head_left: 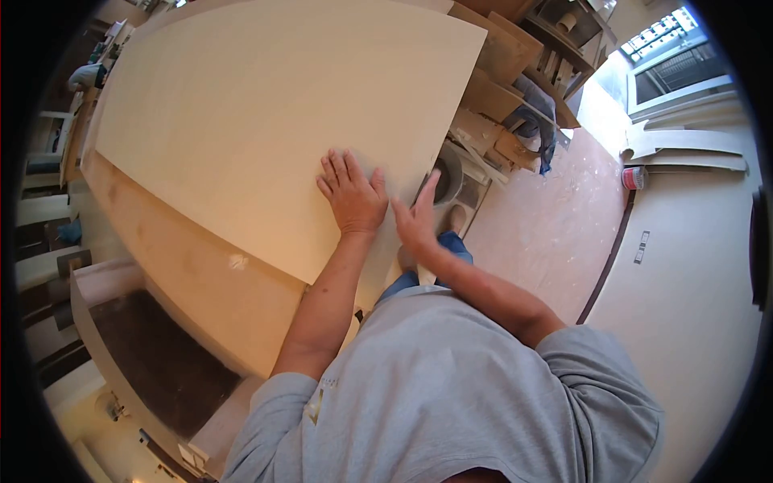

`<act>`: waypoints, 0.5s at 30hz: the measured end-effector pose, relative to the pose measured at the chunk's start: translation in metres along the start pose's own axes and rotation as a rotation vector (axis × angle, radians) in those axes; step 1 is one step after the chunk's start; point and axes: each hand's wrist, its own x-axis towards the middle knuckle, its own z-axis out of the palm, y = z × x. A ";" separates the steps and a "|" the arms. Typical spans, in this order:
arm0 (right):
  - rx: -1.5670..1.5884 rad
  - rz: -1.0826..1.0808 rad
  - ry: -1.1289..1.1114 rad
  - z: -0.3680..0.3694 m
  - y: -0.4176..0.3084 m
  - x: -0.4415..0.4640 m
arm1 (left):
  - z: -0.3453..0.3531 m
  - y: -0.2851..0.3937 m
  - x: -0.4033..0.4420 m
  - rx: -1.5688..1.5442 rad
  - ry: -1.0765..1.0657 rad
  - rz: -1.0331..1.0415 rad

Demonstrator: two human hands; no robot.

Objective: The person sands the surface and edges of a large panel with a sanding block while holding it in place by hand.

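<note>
Head view: left hand (pixel 352 193) flat on panel (pixel 274 113), right hand (pixel 417 221) near its edge, grips unclenched, empty; panel probably stiff, heavy, best held by opposite edges.

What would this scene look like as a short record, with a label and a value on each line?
Left hand: palm down on a large pale board
Right hand: open, by the board's near edge; contact unclear
Clothing: grey T-shirt, blue trousers
Floor: pinkish, with pale specks
Far right: red-and-white tin near a pale wall
</note>
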 end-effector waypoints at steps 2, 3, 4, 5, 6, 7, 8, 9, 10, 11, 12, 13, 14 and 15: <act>-0.018 0.005 -0.057 -0.001 -0.016 -0.031 | -0.003 0.002 0.000 -0.023 -0.007 0.004; -0.018 -0.009 -0.031 0.000 -0.013 -0.028 | -0.005 0.003 0.001 -0.032 -0.011 0.008; -0.016 -0.020 -0.004 0.003 -0.007 -0.023 | -0.004 0.003 0.001 -0.023 -0.011 0.011; -0.014 -0.030 0.023 0.004 -0.005 -0.017 | -0.002 0.003 0.001 -0.013 -0.012 0.013; -0.037 -0.028 0.038 0.004 -0.002 -0.004 | -0.001 0.002 0.001 0.000 -0.014 0.015; -0.058 -0.023 0.053 -0.001 -0.001 0.018 | 0.000 0.002 0.002 0.004 -0.018 0.011; -0.077 -0.013 0.067 -0.006 0.001 0.040 | -0.001 0.003 0.002 0.011 -0.025 0.008; -0.088 -0.038 0.066 -0.011 0.004 0.062 | -0.001 0.003 0.001 0.019 -0.036 0.007; -0.101 -0.062 0.066 -0.018 0.007 0.080 | -0.001 0.003 0.000 0.022 -0.028 0.015; -0.073 -0.036 0.060 -0.023 0.005 0.094 | 0.000 0.004 0.001 0.023 -0.015 0.021; -0.045 -0.013 0.052 -0.028 -0.002 0.106 | 0.001 0.004 0.002 0.024 0.001 0.024; -0.015 0.012 0.044 -0.029 -0.003 0.110 | 0.000 0.004 0.000 0.029 -0.008 0.024; -0.039 -0.033 0.031 -0.026 0.002 0.102 | -0.002 0.004 0.001 0.035 -0.015 0.028; -0.065 -0.081 0.017 -0.022 0.008 0.086 | -0.003 0.005 0.003 0.038 -0.019 0.028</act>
